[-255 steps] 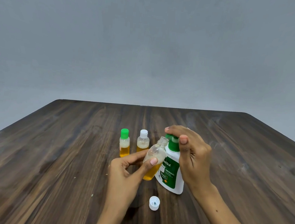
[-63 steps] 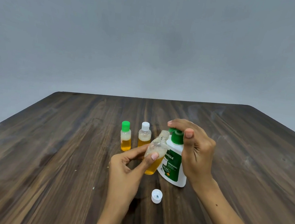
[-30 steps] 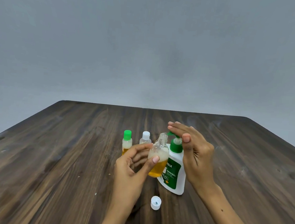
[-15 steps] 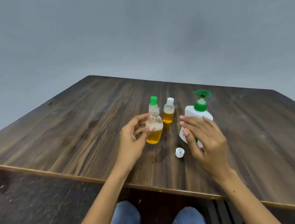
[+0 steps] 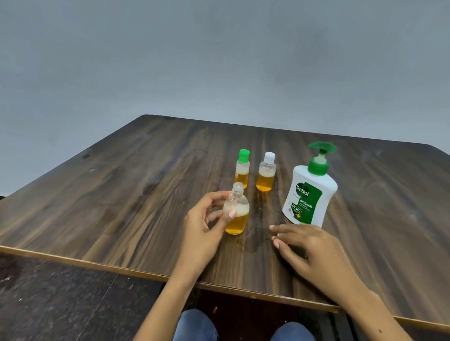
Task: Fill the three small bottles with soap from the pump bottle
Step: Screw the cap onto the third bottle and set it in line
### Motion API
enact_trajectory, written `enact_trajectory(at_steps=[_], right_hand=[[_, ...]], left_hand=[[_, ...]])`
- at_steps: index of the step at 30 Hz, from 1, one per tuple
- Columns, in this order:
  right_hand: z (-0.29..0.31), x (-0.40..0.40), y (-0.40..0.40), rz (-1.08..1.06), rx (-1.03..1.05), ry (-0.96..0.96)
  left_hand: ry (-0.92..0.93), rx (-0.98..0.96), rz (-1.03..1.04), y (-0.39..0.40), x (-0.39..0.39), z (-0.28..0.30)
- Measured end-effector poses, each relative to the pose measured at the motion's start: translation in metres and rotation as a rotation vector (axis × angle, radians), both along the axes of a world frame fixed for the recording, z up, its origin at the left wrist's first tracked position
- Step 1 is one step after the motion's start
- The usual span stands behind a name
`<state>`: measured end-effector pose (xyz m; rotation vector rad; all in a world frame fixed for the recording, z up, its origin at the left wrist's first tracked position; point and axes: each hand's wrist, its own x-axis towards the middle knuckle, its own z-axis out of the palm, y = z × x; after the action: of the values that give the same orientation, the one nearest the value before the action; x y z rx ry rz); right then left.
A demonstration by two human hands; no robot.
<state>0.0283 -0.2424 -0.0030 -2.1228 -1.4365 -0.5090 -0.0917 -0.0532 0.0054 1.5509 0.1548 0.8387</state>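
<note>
Holding the uncapped clear round bottle of amber soap [image 5: 236, 212] upright near the tabletop's [image 5: 135, 189] front, left hand [image 5: 205, 229] pinches it; right hand [image 5: 312, 248], fingers loosely spread, covers the cap. Probably capping comes next.

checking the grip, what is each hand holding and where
Left hand grips the uncapped bottle around its body. Right hand lies over the loose cap; any hold cannot be told.

Soft, even, rather dim light falls from above; shadows are faint. A dull sheen lies on the table [image 5: 135, 189]. Wide-angle bending curves its near edge. Focus is fairly sharp, the grey wall [image 5: 229, 48] slightly grainy
</note>
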Motion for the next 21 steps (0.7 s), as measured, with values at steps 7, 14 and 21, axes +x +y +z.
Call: enact_trajectory(at_steps=[7,14,21], right_hand=[[0.001,0.007,0.002,0.067,-0.052,0.064],[0.016,0.005,0.018,0.105,0.116,0.205],[0.044,-0.014,0.061,0.229,0.688,0.763]], left_hand=[[0.014,0.022,-0.021,0.003,-0.001,-0.003],[0.047,0.044,-0.061,0.003,-0.003,-0.006],[0.058,0.042,-0.077,0.004,-0.003,-0.008]])
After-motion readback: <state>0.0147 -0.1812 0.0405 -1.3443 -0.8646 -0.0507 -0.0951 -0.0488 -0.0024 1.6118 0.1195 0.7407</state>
